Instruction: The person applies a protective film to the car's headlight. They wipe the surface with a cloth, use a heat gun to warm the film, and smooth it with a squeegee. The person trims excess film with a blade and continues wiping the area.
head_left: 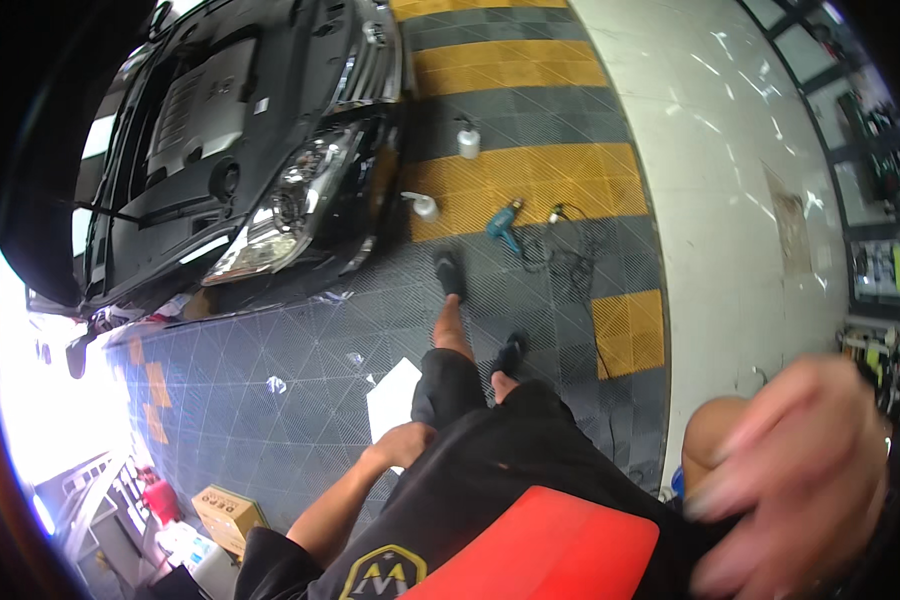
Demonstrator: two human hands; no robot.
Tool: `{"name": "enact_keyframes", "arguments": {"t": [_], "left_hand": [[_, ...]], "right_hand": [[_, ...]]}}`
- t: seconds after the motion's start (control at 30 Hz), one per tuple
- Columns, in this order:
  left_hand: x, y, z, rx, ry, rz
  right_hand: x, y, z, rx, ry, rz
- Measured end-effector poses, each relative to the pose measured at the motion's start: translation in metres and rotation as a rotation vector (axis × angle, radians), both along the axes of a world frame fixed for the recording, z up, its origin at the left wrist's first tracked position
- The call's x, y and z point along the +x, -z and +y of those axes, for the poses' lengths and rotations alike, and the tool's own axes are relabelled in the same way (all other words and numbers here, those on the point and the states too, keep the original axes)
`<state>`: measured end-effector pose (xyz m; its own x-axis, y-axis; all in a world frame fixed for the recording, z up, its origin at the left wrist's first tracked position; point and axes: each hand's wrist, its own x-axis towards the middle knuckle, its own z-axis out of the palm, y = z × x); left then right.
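Note:
My left hand (407, 443) is low beside my left leg, its fingers curled and partly hidden. It is closed at the edge of a stiff-looking white sheet (390, 398), which shows on both sides of the hand. Close to the camera on the right, my right hand (800, 480) is raised and smeared by motion. Its fingers look bent, and nothing can be made out in them. A flat red shape (550, 545) covers part of my dark clothing at the lower edge; what it is I cannot tell.
A black car (310, 200) with its hood raised stands at the left. Two white spray bottles (468, 142), a teal heat gun (505, 222) and its dark cord (570, 255) are on the grey and yellow tiled floor (530, 180). A cardboard box (227, 515) sits lower left.

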<state>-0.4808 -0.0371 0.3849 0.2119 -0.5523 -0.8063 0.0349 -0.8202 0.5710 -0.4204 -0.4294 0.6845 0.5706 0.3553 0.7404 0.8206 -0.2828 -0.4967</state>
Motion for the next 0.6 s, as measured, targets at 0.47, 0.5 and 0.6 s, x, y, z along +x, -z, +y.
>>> {"name": "enact_keyframes", "arguments": {"t": [0.47,0.5,0.6], "left_hand": [[0.409,0.43,-0.107,0.336,-0.827,-0.016],[0.443,0.466,-0.118,0.346,-0.961,0.055],[0.519,0.549,-0.134,0.419,-1.398,0.29]], "right_hand": [[0.399,0.721,-0.044,-0.518,0.591,1.605],[0.432,0.767,-0.054,-0.726,0.581,1.588],[0.55,0.869,-0.064,-0.787,0.615,1.499]]}}
